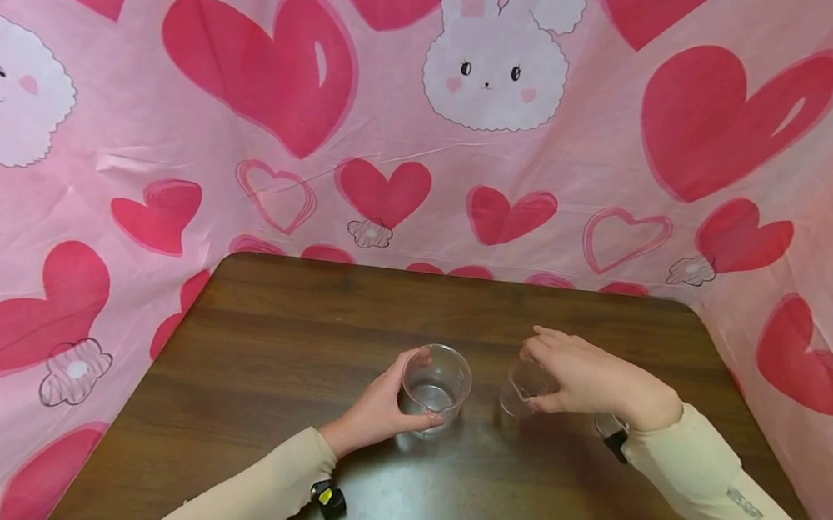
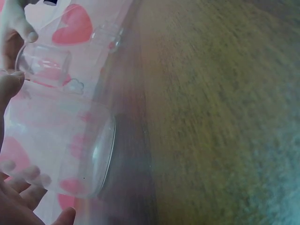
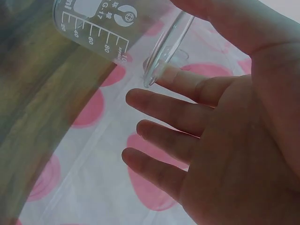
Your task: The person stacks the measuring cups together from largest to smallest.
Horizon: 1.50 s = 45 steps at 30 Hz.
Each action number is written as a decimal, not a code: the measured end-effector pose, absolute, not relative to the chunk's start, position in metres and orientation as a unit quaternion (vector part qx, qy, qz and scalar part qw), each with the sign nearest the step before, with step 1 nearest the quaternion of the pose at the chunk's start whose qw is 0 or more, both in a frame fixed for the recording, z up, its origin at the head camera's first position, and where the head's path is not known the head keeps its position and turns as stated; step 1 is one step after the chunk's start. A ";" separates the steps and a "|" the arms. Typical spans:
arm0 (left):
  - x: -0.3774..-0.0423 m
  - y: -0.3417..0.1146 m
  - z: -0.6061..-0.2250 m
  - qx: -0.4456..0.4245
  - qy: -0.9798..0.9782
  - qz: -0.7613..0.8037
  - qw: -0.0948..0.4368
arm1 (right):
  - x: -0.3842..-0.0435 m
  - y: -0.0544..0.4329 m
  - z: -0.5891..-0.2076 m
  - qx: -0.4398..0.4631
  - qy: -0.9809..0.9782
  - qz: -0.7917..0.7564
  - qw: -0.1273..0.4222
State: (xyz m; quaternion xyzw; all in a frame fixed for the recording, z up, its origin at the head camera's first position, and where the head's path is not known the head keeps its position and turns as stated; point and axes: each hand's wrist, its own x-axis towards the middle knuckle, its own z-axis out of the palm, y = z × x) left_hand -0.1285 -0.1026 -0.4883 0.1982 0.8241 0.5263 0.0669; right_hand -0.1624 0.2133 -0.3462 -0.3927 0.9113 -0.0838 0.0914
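Observation:
Toward the middle of the dark wooden table point(image 1: 278, 448), my left hand point(image 1: 380, 399) grips a large clear beaker point(image 1: 436, 392), its thumb and fingers around the side. The large beaker point(image 2: 61, 140) is upright with its base at the tabletop. My right hand point(image 1: 578, 376) pinches the rim of a smaller glass beaker point(image 1: 520, 387) between thumb and forefinger, from above. White scale marks show on this smaller beaker point(image 3: 98, 28) in the right wrist view, where the other three fingers extend away from the glass. The left wrist view shows a gap beneath its base.
Another small clear vessel point(image 1: 606, 425) stands beyond the smaller beaker, partly hidden by the right wrist. Pink fabric point(image 1: 472, 148) with hearts and rabbits hangs around the table's back and sides. Black wrist devices point(image 1: 329, 500) are on the sleeves.

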 end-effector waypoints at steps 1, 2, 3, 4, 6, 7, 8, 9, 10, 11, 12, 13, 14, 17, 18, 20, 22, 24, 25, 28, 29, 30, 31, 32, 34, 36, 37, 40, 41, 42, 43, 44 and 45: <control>-0.128 -0.103 -0.488 0.197 0.825 0.526 0.066 | -0.163 0.212 -0.345 -0.392 0.911 -0.084 0.092; -0.128 -0.103 -0.489 0.197 0.826 0.525 0.066 | -0.163 0.211 -0.344 -0.393 0.911 -0.083 0.091; -0.128 -0.103 -0.489 0.196 0.826 0.525 0.066 | -0.163 0.210 -0.343 -0.391 0.912 -0.083 0.093; -0.128 -0.103 -0.489 0.196 0.826 0.525 0.067 | -0.164 0.209 -0.343 -0.391 0.912 -0.082 0.092; -0.128 -0.103 -0.489 0.196 0.825 0.525 0.068 | -0.165 0.207 -0.340 -0.391 0.912 -0.082 0.091; -0.129 -0.103 -0.489 0.196 0.825 0.526 0.068 | -0.165 0.206 -0.339 -0.392 0.912 -0.082 0.091; -0.129 -0.103 -0.488 0.196 0.824 0.527 0.068 | -0.166 0.205 -0.338 -0.393 0.911 -0.083 0.091; -0.129 -0.103 -0.488 0.196 0.824 0.527 0.068 | -0.166 0.204 -0.336 -0.394 0.911 -0.083 0.091; -0.129 -0.103 -0.488 0.196 0.824 0.527 0.068 | -0.167 0.203 -0.335 -0.395 0.910 -0.083 0.091; -0.129 -0.103 -0.488 0.196 0.824 0.527 0.068 | -0.167 0.201 -0.332 -0.396 0.910 -0.082 0.091; -0.129 -0.103 -0.489 0.196 0.824 0.527 0.067 | -0.168 0.200 -0.330 -0.396 0.910 -0.081 0.091; -0.129 -0.103 -0.489 0.196 0.825 0.526 0.067 | -0.168 0.198 -0.328 -0.395 0.910 -0.081 0.092; -0.129 -0.103 -0.489 0.196 0.825 0.526 0.067 | -0.169 0.197 -0.325 -0.394 0.911 -0.081 0.092; -0.130 -0.103 -0.490 0.196 0.826 0.524 0.068 | -0.169 0.194 -0.318 -0.391 0.912 -0.085 0.090; -0.130 -0.102 -0.490 0.196 0.826 0.523 0.068 | -0.170 0.194 -0.316 -0.391 0.912 -0.088 0.089; -0.130 -0.102 -0.490 0.197 0.826 0.524 0.068 | -0.170 0.193 -0.313 -0.395 0.910 -0.092 0.086; -0.130 -0.102 -0.489 0.198 0.826 0.524 0.067 | -0.170 0.192 -0.310 -0.399 0.908 -0.092 0.085; -0.130 -0.102 -0.489 0.198 0.825 0.525 0.067 | -0.171 0.190 -0.308 -0.402 0.907 -0.093 0.084; -0.130 -0.103 -0.489 0.198 0.825 0.525 0.066 | -0.171 0.189 -0.307 -0.402 0.907 -0.093 0.084; -0.130 -0.103 -0.488 0.195 0.827 0.524 0.069 | -0.172 0.186 -0.305 -0.406 0.906 -0.094 0.081; -0.129 -0.103 -0.489 0.194 0.827 0.522 0.070 | -0.173 0.185 -0.304 -0.408 0.905 -0.094 0.079; -0.129 -0.103 -0.489 0.194 0.828 0.521 0.070 | -0.173 0.184 -0.303 -0.410 0.904 -0.094 0.077; -0.129 -0.103 -0.489 0.193 0.829 0.520 0.071 | -0.173 0.183 -0.301 -0.412 0.903 -0.094 0.075; -0.129 -0.103 -0.489 0.193 0.830 0.519 0.071 | -0.173 0.181 -0.300 -0.414 0.902 -0.095 0.074; -0.129 -0.103 -0.490 0.192 0.830 0.518 0.071 | -0.173 0.179 -0.298 -0.415 0.902 -0.095 0.077; -0.128 -0.102 -0.490 0.193 0.830 0.518 0.072 | -0.173 0.176 -0.296 -0.417 0.901 -0.096 0.079; -0.128 -0.102 -0.490 0.193 0.830 0.519 0.072 | -0.173 0.175 -0.295 -0.419 0.899 -0.096 0.078; -0.128 -0.102 -0.489 0.195 0.829 0.519 0.071 | -0.173 0.172 -0.293 -0.430 0.895 -0.094 0.067; -0.128 -0.102 -0.489 0.196 0.829 0.520 0.070 | -0.173 0.170 -0.292 -0.436 0.893 -0.093 0.062; -0.128 -0.103 -0.489 0.196 0.829 0.520 0.069 | -0.173 0.169 -0.292 -0.440 0.891 -0.092 0.057; -0.128 -0.103 -0.489 0.196 0.829 0.519 0.069 | -0.172 0.168 -0.291 -0.443 0.890 -0.091 0.054; -0.128 -0.103 -0.489 0.197 0.830 0.518 0.068 | -0.172 0.166 -0.291 -0.443 0.890 -0.089 0.053; -0.128 -0.103 -0.490 0.198 0.829 0.518 0.068 | -0.172 0.165 -0.290 -0.444 0.890 -0.088 0.053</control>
